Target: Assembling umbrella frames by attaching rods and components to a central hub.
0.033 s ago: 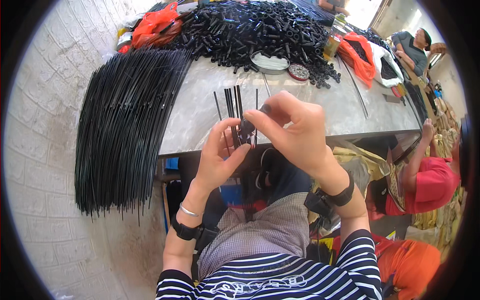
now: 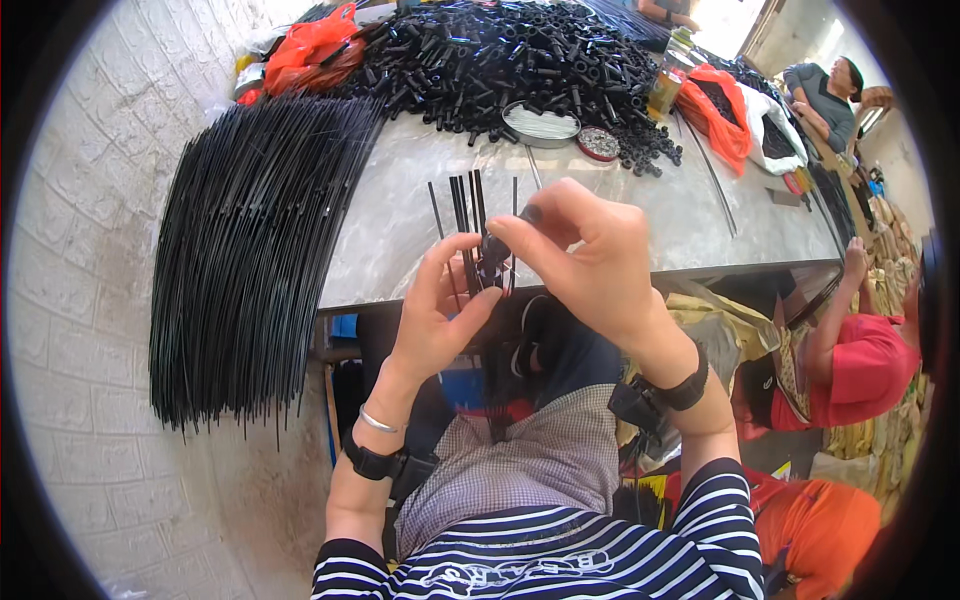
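Observation:
My left hand [image 2: 440, 305] is closed around a small dark fitting [image 2: 491, 250] at the table's near edge. Several thin black rods [image 2: 461, 205] stand up around the fitting and fan slightly apart; their lower ends are hard to make out. Thumb and fingers of my right hand [image 2: 595, 265] pinch a small black piece [image 2: 531, 214] just above and to the right of the fitting. Its exact shape is mostly covered by my fingertips. Whether the piece touches the fitting, I cannot tell.
A thick bundle of black rods [image 2: 265, 250] overhangs the table's left edge. Black tubular parts [image 2: 500, 60] are heaped at the back, before them a tin of pale thin pieces [image 2: 540, 127] and a small red-rimmed tin [image 2: 597, 145]. Co-workers sit at the right, one in a red shirt [image 2: 862, 370].

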Demonstrator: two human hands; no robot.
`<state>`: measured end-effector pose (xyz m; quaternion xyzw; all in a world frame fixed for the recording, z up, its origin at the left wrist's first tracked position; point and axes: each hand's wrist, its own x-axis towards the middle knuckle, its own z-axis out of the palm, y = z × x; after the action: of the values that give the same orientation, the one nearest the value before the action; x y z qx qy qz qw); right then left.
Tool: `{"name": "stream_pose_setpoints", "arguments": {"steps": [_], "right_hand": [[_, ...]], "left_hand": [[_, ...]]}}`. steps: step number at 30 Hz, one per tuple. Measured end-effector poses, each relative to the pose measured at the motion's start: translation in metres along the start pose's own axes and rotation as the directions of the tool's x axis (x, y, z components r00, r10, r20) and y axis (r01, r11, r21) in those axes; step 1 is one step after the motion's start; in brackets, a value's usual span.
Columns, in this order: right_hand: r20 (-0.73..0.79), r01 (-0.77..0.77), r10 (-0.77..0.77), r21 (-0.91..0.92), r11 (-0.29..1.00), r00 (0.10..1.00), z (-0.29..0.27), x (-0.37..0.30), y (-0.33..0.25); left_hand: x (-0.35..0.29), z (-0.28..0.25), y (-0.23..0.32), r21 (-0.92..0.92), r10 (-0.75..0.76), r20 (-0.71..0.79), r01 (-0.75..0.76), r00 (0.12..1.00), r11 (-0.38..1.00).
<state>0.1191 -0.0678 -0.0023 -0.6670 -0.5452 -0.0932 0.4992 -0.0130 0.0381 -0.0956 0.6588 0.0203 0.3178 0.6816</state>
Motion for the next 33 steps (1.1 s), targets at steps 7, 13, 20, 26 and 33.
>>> {"name": "stream_pose_setpoints", "arguments": {"steps": [7,13,20,26,33], "right_hand": [[0.185,-0.061,0.068,-0.042,0.997,0.980,-0.001,0.023,0.001],[0.347,-0.070,0.104,-0.110,0.991,0.932,-0.004,0.036,-0.003],[0.338,-0.065,0.109,-0.138,0.988,0.935,0.001,0.029,-0.001],[0.314,-0.037,0.076,-0.129,0.991,0.946,0.004,0.019,0.006],[0.252,-0.367,0.279,0.442,0.818,0.926,-0.030,-0.014,0.030]], "left_hand": [[-0.002,-0.001,-0.002,-0.007,0.009,-0.006,-0.009,1.000,1.000],[-0.004,-0.004,-0.003,0.042,-0.004,-0.031,0.005,1.000,0.999],[-0.005,-0.002,-0.004,0.094,0.030,-0.041,-0.026,0.999,0.995],[-0.006,-0.006,-0.008,0.195,0.032,-0.040,-0.024,0.999,0.981],[-0.005,-0.002,-0.001,0.022,0.043,-0.029,-0.043,0.999,0.999]]}}
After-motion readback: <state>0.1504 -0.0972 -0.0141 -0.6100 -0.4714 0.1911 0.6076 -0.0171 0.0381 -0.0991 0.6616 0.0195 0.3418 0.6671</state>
